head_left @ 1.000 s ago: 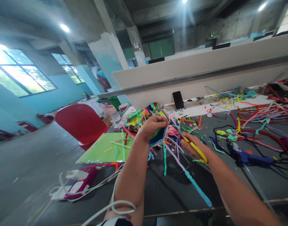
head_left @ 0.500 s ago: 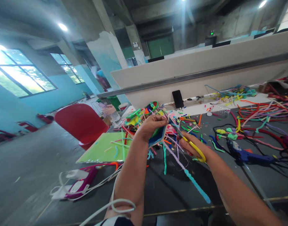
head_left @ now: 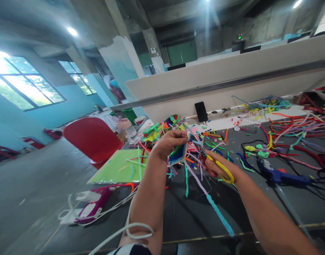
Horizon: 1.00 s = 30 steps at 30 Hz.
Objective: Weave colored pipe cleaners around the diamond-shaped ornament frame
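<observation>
My left hand (head_left: 166, 144), fingers pinched together, holds up a blue and green craft piece (head_left: 180, 156) with a whitish edge, partly covered by the hand. A lilac and turquoise fuzzy pipe cleaner (head_left: 218, 209) hangs from around it towards the table's front edge, beside a shorter teal one (head_left: 186, 182). My right hand (head_left: 212, 167) is closed round yellow-handled scissors (head_left: 223, 169). Their blades point up and left, close to a light blue strip (head_left: 196, 142) at the craft piece's upper corner. Whether the blades touch the strip I cannot tell.
Pipe-cleaner scraps cover the dark table (head_left: 178, 219). A blue glue gun (head_left: 287, 177) with cords lies right. Left are a green sheet (head_left: 112, 168), a purple power strip (head_left: 95, 207) and a red chair (head_left: 92, 138). A phone (head_left: 201, 112) leans against the back panel.
My right hand and the scissors have moved slightly down and right. A light blue strip now shows more plainly by the blades. The hanging pipe cleaner's tip has shifted a little left and down.
</observation>
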{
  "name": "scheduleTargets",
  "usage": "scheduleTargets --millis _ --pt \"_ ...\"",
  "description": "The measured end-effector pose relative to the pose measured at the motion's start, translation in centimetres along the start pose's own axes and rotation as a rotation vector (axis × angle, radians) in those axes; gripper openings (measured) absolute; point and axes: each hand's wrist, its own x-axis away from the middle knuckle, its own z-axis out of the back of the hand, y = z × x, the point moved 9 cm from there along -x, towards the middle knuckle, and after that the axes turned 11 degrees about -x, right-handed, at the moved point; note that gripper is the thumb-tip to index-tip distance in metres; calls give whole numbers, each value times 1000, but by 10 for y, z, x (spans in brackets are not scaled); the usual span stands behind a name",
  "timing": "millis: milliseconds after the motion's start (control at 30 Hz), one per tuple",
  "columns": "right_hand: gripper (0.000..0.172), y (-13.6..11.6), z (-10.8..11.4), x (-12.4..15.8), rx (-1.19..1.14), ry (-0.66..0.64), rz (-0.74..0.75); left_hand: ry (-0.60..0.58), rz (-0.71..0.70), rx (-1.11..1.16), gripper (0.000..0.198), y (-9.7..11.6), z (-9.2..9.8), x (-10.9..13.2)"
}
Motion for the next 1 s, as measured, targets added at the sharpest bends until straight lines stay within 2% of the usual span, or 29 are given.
scheduleTargets --millis 100,367,433,500,633,733,867,1000 --pt "42 1 -5 0 -55 -49 -31 -8 2 23 29 -1 0 1" --pt "40 7 -4 0 -139 -54 -18 -25 18 33 30 -4 -1 2" --pt "39 9 0 -1 -194 -34 -17 -35 6 -3 28 -2 -2 3" --pt "36 7 8 -2 -263 38 1 -66 -18 -107 24 2 -7 5" --pt "29 -5 30 -2 -453 235 137 -183 -39 -435 21 11 -31 12" --pt "33 -18 42 0 -554 320 275 -284 -44 -574 21 13 -57 15" --pt "39 -28 47 3 -556 346 346 -371 -30 -586 21 10 -85 16" --pt "37 -27 47 5 -488 340 296 -391 11 -548 20 2 -93 12"
